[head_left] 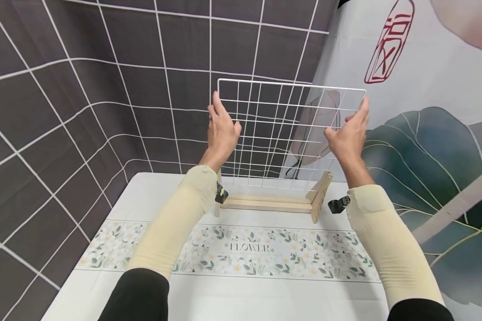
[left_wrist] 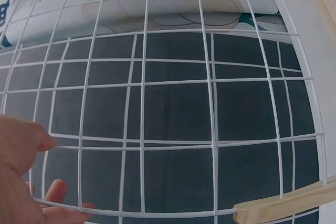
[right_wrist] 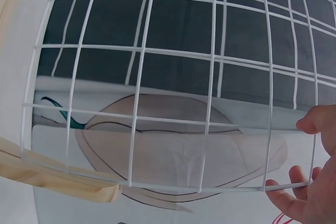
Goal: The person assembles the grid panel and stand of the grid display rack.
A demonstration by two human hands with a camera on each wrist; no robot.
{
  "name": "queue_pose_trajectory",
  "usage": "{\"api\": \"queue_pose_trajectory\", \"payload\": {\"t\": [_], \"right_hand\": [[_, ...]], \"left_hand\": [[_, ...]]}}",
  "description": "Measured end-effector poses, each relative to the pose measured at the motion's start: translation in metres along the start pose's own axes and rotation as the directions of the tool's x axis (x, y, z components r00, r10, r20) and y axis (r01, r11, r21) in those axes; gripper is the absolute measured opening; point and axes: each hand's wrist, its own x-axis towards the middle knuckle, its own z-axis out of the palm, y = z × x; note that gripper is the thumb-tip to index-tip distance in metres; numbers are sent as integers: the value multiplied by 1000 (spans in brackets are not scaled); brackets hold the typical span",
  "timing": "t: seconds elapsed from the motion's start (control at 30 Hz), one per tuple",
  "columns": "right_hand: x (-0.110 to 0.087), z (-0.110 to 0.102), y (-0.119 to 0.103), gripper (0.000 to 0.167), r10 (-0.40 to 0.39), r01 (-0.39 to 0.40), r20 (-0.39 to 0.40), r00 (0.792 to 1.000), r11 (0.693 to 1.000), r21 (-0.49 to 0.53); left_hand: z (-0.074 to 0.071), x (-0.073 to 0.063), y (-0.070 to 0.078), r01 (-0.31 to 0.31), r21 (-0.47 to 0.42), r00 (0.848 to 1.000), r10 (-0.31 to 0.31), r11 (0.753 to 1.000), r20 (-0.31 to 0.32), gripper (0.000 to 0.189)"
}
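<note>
A white wire grid panel (head_left: 292, 84) stands upright at a pale wooden stand (head_left: 271, 205), its lower end between the stand's two side pieces. My left hand (head_left: 222, 129) grips the panel's left edge, the thumb on the near side and the fingers about the outer wire. On the opposite edge my right hand (head_left: 347, 136) holds it likewise. In the left wrist view, a rounded wooden end piece (left_wrist: 278, 203) overlaps the panel's edge low down. The right wrist view has the other wooden end piece (right_wrist: 58, 177) against the wire. How the bottom wire sits is hard to see.
The stand is on a white table cover (head_left: 273, 296) with a floral band (head_left: 249, 258) lettered "FLOWER". A dark curtain with white grid lines (head_left: 189, 49) hangs behind and to the left. On the right is a pale cloth (head_left: 345, 58) with painted leaves.
</note>
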Motion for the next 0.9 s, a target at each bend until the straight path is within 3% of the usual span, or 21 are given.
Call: {"api": "queue_pose_trajectory", "payload": {"t": [0.5,0.9], "right_hand": [[-10,10,10,111,-35,35,-28,999,999,0],[-15,16,20,111,-40,41,-37,999,999,25]], "left_hand": [[7,-9,-12,28,-12,1000,-28,1000,15,99],[12,-15,-20,10,-22,1000,-10,1000,17,98]]}}
